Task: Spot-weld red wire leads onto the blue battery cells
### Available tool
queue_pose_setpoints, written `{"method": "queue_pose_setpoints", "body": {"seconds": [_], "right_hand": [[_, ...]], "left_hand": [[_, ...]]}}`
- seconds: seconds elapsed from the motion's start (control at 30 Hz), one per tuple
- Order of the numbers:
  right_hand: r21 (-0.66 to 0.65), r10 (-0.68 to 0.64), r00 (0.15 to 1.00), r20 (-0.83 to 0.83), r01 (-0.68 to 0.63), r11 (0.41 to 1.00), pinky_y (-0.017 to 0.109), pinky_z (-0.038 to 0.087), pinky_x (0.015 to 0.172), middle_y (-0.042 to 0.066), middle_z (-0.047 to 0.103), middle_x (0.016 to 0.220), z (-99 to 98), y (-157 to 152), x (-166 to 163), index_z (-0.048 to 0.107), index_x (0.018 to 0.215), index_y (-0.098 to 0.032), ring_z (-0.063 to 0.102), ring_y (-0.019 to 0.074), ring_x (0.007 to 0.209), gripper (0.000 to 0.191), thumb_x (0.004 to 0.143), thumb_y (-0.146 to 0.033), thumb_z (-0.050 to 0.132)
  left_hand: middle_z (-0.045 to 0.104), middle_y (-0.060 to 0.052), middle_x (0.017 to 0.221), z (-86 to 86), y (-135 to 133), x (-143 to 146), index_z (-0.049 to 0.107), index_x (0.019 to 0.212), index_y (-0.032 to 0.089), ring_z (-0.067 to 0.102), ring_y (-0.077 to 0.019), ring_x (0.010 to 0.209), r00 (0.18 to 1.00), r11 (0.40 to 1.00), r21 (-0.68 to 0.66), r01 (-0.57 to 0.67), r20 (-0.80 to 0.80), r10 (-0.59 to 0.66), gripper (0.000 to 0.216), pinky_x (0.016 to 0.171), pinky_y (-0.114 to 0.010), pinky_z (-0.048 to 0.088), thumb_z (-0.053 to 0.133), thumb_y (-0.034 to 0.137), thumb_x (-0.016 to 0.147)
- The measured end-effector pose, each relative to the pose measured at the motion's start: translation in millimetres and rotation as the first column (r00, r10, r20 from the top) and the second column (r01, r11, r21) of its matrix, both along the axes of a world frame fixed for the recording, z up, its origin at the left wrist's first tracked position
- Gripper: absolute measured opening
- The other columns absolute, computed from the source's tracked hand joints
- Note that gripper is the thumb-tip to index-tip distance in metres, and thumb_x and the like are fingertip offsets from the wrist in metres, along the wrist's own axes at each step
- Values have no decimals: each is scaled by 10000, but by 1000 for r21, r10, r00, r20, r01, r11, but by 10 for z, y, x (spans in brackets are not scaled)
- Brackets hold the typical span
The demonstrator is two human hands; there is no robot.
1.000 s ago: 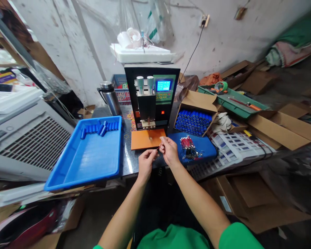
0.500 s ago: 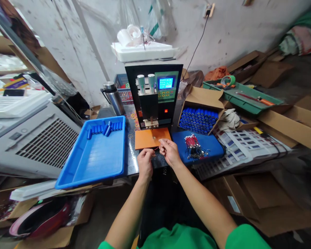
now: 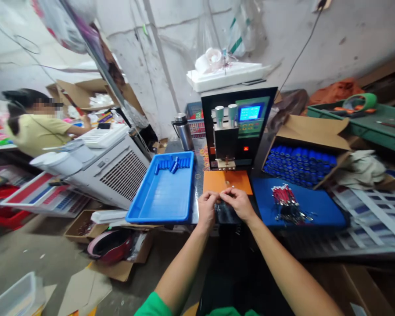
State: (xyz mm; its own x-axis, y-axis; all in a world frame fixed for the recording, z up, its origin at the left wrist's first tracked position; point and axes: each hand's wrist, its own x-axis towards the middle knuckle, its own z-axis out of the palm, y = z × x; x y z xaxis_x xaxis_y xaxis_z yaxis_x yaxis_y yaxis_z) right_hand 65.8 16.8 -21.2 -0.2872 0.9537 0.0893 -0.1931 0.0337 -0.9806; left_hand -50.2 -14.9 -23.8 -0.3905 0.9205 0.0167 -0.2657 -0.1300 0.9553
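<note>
Far left of frame, mid-height: another person in a yellow top (image 3: 36, 131), seated at a separate bench, well apart from the work. Next over, a white louvred machine (image 3: 118, 169) on the floor, tilted in view.

Left of centre: blue tray (image 3: 161, 202) on the bench edge, w/ a short row of blue cells (image 3: 173, 164) along its far end; rest of the tray floor shows bare. Just behind its far right corner, a steel flask (image 3: 184, 131), upright.

Centre: black spot welder (image 3: 238, 125), blue screen lit, weld head pointing down over an orange pad (image 3: 227, 181) lying flat at its foot.

Both hands meet at the pad's near edge, bottom centre. The left hand (image 3: 207, 210) and right hand (image 3: 238, 202) each have fingertips pinched shut, tips touching each other. What's btwn them is too small to tell.

Right of centre: blue mat (image 3: 322, 210) just beside the pad, w/ a bundle of red-wired parts (image 3: 286, 202) on it. Behind the mat, an open cardboard box (image 3: 309, 127) packed w/ upright blue cells (image 3: 299, 160). Upper right: green tray (image 3: 382, 131) w/ a tape roll (image 3: 360, 102) on it.
</note>
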Motion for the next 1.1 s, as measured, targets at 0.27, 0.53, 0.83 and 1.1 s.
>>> {"method": "queue_pose_setpoints", "body": {"seconds": [0.27, 0.53, 0.83, 1.1], "right_hand": [[220, -246, 961, 127, 214, 952, 316, 490, 670, 50, 695, 715, -52, 280, 76, 707, 677, -185, 631, 196, 678, 221, 712, -403, 702], [199, -320, 931, 174, 284, 938, 333, 502, 687, 63, 713, 715, -177, 492, 19, 696, 667, -189, 653, 218, 692, 262, 695, -449, 674], [234, -314, 918, 241, 259, 937, 305, 480, 652, 62, 710, 725, -185, 453, 11, 706, 668, -194, 639, 202, 674, 252, 725, -432, 646], [258, -304, 914, 268, 236, 937, 296, 464, 636, 65, 704, 739, -233, 469, 10, 699, 680, -188, 619, 185, 655, 267, 769, -429, 624]], "left_hand": [[710, -70, 794, 301, 135, -789, 714, 854, 154, 629, -183, 723, 784, 1000, -27, 15, -620, -29, 278, 700, -297, 484, 615, 414, 846], [577, -256, 1284, 167, 1102, -2060, 491, 1342, 64, 533, -375, 1223, 1, 833, -191, -519, -975, -223, 524, 989, -448, 433, 548, 190, 837], [555, -274, 1289, -217, 1475, -2198, 435, 1365, 29, 519, -357, 1234, 52, 794, -169, -584, -984, -171, 535, 1018, -443, 411, 497, 123, 842], [580, -293, 1278, -69, 1865, -2345, 523, 1274, 65, 604, -377, 1161, 225, 671, -313, -673, -950, -217, 484, 918, -452, 485, 550, 368, 898]]}}
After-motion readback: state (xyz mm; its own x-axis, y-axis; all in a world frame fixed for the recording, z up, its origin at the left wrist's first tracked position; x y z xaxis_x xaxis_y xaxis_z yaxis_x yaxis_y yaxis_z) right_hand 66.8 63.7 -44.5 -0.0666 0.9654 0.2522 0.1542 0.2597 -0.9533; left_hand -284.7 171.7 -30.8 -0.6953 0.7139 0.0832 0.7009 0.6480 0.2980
